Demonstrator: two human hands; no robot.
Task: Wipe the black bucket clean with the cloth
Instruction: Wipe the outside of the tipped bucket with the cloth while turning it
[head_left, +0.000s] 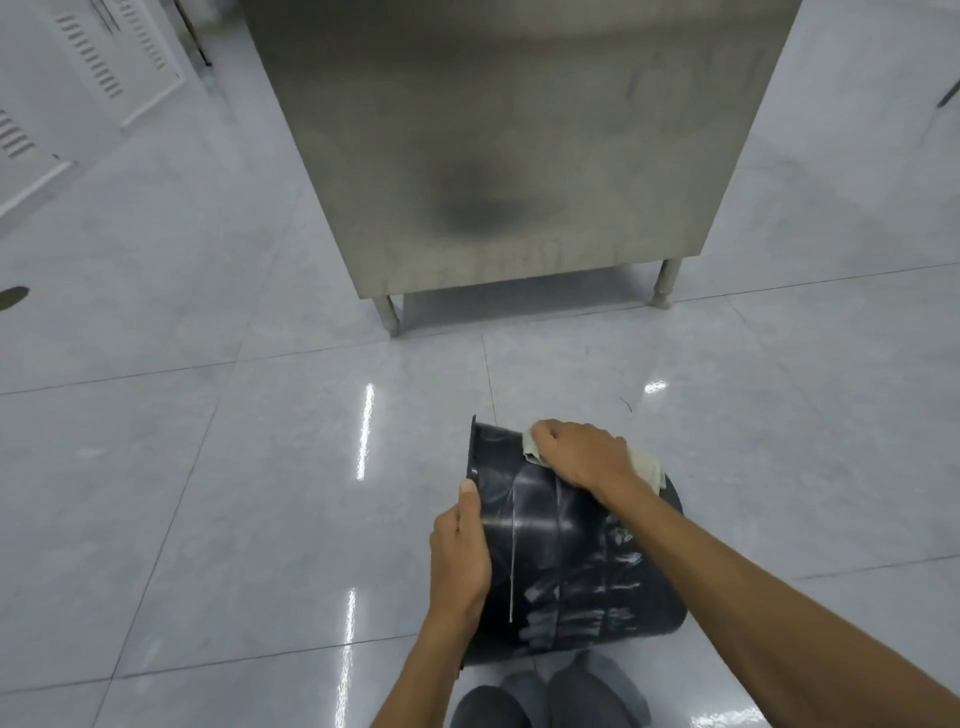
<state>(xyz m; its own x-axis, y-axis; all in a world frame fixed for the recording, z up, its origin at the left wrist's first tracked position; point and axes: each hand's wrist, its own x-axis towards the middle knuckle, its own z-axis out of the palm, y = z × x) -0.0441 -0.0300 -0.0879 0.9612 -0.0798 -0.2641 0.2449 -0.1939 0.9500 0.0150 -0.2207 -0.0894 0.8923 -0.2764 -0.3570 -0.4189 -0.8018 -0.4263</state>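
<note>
The black bucket (566, 551) lies tilted on its side above the glossy floor, its rim to the left and its base to the right. My left hand (460, 556) holds the bucket by its left side near the rim, thumb along the wall. My right hand (576, 457) grips a pale cloth (649, 467) and presses it on the bucket's upper wall. The cloth sticks out on both sides of that hand. Smears and streaks show on the wall of the bucket facing me.
A stainless steel cabinet (519, 156) on short legs stands just beyond the bucket. White vented panels (104, 57) lean at the upper left. My dark shoes (540, 701) are directly below the bucket. A round floor drain (11, 297) sits at the far left.
</note>
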